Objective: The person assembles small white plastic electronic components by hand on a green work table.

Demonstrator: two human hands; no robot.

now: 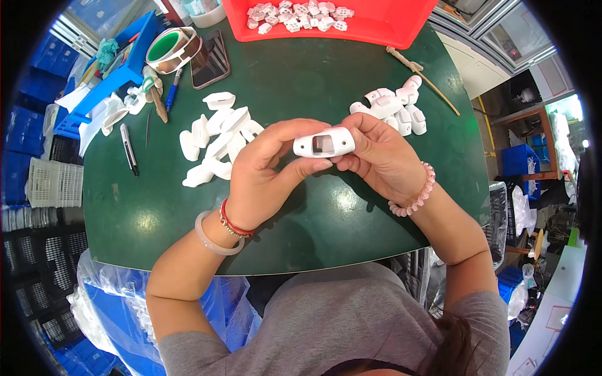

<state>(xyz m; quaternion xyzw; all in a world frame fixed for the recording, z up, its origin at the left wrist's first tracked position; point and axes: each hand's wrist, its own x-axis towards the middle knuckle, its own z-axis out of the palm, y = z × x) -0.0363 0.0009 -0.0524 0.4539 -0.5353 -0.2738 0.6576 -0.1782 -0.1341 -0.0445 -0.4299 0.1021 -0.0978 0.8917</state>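
Observation:
A white plastic housing (pixel 323 143) with a rectangular opening is held above the green table (pixel 313 75) by both hands. My left hand (pixel 263 175) grips its left end with thumb below and fingers over the top. My right hand (pixel 379 153) grips its right end. To the left lies a pile of white plastic shells (pixel 216 138). A second pile of white assembled pieces (pixel 395 106) lies just beyond my right hand.
A red tray (pixel 389 22) with several small white connectors stands at the far edge. A tape roll (pixel 169 47), a phone (pixel 210 59), pens (pixel 128 147), a thin wooden stick (pixel 423 72) and blue bins (pixel 113 75) sit at the far side. White and blue crates stand around the table.

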